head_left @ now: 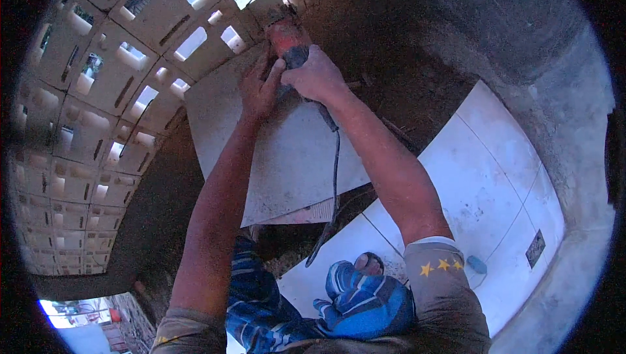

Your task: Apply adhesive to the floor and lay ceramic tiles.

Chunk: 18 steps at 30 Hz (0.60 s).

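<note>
My two hands are raised on a red and black power tool (285,36), held against the lower part of a perforated block wall (150,41). My right hand (313,73) grips its dark rear end, and a black cord (336,165) hangs down from there. My left hand (259,87) holds the tool from the left, its fingers partly hidden. The tool's working tip is dusty and too dim to make out. Below my hands lies a pale grey board (280,171) with a smaller pinkish piece (306,214) under its lower edge.
A white tiled slab (495,165) with a small blue object (476,264) on it is at the right, beside a grey plastered wall (574,158). My legs in blue striped cloth (365,298) and one foot (368,263) are at the bottom. Dark rubble (280,263) lies between.
</note>
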Each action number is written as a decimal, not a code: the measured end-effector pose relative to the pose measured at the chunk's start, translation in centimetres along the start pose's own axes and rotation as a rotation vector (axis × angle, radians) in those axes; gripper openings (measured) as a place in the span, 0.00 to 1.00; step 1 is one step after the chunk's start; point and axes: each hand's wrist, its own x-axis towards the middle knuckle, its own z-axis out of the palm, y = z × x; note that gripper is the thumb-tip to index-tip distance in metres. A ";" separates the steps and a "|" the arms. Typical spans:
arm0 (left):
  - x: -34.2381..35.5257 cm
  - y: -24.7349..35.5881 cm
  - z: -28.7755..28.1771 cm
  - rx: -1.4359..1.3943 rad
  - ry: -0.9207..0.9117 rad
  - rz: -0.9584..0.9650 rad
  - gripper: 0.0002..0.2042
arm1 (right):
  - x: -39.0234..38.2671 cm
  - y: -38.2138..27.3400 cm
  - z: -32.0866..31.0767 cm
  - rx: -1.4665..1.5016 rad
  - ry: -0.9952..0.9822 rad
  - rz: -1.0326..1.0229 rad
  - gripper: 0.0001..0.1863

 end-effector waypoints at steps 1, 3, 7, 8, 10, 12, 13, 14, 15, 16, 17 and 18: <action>0.0 0.0 -0.1 -0.044 0.006 -0.004 0.28 | 0.2 -0.1 0.3 -0.014 0.015 -0.017 0.43; 0.1 -1.0 -0.2 0.051 0.026 0.002 0.28 | 0.4 0.0 0.6 -0.027 0.029 -0.032 0.43; 0.2 -0.8 -0.4 0.039 0.002 -0.071 0.27 | 0.3 -0.6 0.3 -0.041 0.008 -0.001 0.44; 0.3 -1.5 -0.3 0.040 -0.001 -0.073 0.27 | 0.4 -0.7 0.5 -0.050 0.006 0.007 0.45; 0.6 -1.9 -0.1 0.068 0.027 -0.040 0.26 | 0.4 -0.5 0.6 -0.039 0.013 0.006 0.45; 0.4 -0.8 0.1 -0.004 0.034 -0.014 0.26 | 0.4 -0.2 0.5 -0.031 0.022 0.008 0.45; 0.2 0.0 0.2 -0.071 0.049 0.013 0.25 | 0.5 -0.1 0.4 -0.022 0.015 0.001 0.45; 0.2 0.0 0.4 -0.074 0.045 0.012 0.25 | 0.6 0.1 0.4 -0.012 0.008 -0.008 0.45; 0.2 0.1 0.5 -0.079 0.051 -0.009 0.24 | 0.6 0.2 0.3 -0.014 0.010 -0.004 0.45; 0.1 0.0 0.3 -0.076 0.059 -0.033 0.23 | 0.4 0.0 0.4 -0.013 0.018 -0.009 0.45; 0.0 -0.1 0.2 -0.073 0.058 -0.037 0.23 | 0.3 -0.2 0.5 -0.014 0.025 -0.015 0.44; 0.0 -0.1 0.0 -0.048 0.065 0.005 0.23 | 0.2 -0.4 0.4 -0.011 0.020 -0.013 0.44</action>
